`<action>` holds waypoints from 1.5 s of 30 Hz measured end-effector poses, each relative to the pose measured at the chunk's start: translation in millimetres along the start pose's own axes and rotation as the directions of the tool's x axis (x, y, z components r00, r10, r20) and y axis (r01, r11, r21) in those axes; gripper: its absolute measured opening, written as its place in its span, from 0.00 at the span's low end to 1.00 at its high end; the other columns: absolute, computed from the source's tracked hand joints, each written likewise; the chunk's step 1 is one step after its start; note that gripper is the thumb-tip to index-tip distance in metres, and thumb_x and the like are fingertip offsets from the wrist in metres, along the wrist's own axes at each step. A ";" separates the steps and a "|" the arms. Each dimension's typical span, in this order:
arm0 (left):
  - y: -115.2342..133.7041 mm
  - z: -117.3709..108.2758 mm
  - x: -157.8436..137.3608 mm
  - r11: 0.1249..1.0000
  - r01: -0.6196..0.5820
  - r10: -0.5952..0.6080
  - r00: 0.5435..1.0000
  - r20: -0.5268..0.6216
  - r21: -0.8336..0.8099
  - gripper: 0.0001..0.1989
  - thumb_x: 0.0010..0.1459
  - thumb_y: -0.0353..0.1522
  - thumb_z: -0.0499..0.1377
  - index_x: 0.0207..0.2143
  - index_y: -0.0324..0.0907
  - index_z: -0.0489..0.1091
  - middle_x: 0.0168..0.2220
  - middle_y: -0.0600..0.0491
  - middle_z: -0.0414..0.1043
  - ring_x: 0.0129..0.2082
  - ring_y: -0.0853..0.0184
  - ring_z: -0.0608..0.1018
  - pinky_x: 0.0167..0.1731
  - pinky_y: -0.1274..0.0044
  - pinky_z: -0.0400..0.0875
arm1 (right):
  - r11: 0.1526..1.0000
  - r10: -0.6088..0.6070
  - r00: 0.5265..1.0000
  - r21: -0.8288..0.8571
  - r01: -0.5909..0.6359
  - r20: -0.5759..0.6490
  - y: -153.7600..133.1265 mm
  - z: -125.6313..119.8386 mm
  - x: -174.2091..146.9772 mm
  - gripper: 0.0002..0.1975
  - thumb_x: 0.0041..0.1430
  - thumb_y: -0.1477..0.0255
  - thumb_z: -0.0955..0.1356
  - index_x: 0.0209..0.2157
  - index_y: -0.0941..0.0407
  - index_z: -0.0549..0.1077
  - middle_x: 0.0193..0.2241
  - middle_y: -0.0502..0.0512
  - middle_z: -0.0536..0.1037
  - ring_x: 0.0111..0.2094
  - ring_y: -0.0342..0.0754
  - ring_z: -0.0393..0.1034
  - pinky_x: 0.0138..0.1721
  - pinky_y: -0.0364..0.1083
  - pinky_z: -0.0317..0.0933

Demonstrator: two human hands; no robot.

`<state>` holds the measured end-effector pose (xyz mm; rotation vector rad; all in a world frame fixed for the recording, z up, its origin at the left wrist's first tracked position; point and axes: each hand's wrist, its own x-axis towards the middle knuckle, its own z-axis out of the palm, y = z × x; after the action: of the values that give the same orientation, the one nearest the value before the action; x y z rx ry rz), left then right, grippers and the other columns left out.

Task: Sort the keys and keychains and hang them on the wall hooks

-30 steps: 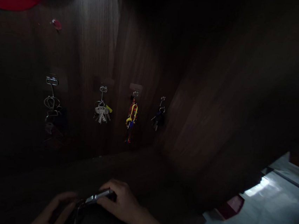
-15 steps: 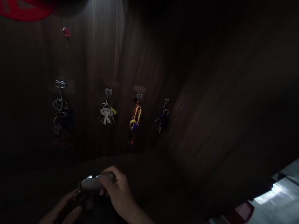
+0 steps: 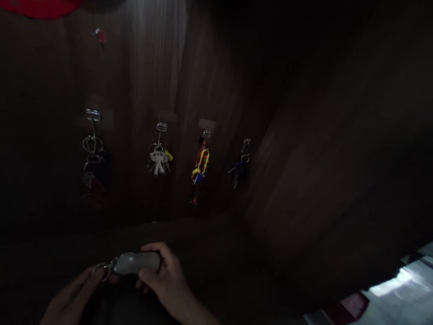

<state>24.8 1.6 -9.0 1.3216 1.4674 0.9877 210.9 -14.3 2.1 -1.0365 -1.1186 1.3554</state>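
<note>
My right hand holds a smooth grey key fob between thumb and fingers, its broad face turned up. A metal key ring joins the fob's left end. My left hand is closed on that ring with thumb and fingertips. Something dark hangs below the ring, too dim to make out. Both hands are low in the dark space, in front of the wall with hooks.
On the dark wood wall, metal hooks carry a left key bunch, silver keys with a yellow tag, a colourful braided cord and dark keys. A red shape is at upper left. Pale floor shows at lower right.
The fob has turned from tilted to showing its broad face. My left hand has drawn down and left, and its fingers now pinch the ring. The view has shifted slightly.
</note>
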 end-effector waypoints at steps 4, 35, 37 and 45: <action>13.0 0.9 -5.3 0.986 0.079 -0.073 0.996 0.048 -0.147 0.13 0.55 0.40 0.55 0.31 0.45 0.77 0.36 0.54 0.80 0.43 0.58 0.79 0.42 0.73 0.74 | 0.996 0.039 0.998 0.072 -0.042 0.042 4.8 -1.2 0.9 0.29 0.39 0.76 0.74 0.46 0.53 0.66 0.34 0.48 0.73 0.28 0.41 0.69 0.25 0.39 0.61; 8.2 1.6 -4.0 0.718 0.197 -0.003 0.960 0.281 -0.668 0.15 0.51 0.38 0.63 0.42 0.44 0.75 0.39 0.51 0.77 0.42 0.63 0.75 0.44 0.76 0.66 | 0.996 0.024 0.989 -0.090 -0.011 0.144 17.3 0.7 -3.3 0.23 0.55 0.51 0.62 0.38 0.58 0.65 0.27 0.56 0.78 0.20 0.42 0.68 0.22 0.41 0.55; 8.0 0.1 -3.4 0.743 0.162 0.021 0.964 0.265 -0.650 0.14 0.53 0.38 0.62 0.41 0.43 0.75 0.36 0.52 0.76 0.40 0.64 0.75 0.42 0.77 0.66 | 0.991 0.032 0.980 -0.133 -0.006 0.196 14.0 1.6 -6.3 0.21 0.57 0.54 0.61 0.40 0.58 0.65 0.29 0.56 0.78 0.23 0.42 0.69 0.25 0.42 0.57; 15.7 -7.5 -7.5 0.760 0.101 0.055 0.975 0.217 -0.642 0.10 0.53 0.39 0.61 0.34 0.43 0.75 0.32 0.54 0.73 0.35 0.67 0.72 0.36 0.79 0.66 | 0.925 0.083 0.958 -0.378 0.029 0.276 0.8 8.0 -15.4 0.14 0.54 0.74 0.65 0.44 0.54 0.65 0.34 0.51 0.76 0.36 0.45 0.69 0.36 0.44 0.59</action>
<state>22.0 -4.1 8.9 0.8535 0.8336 1.1512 204.1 -30.3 2.8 -1.1546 -1.6388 1.3716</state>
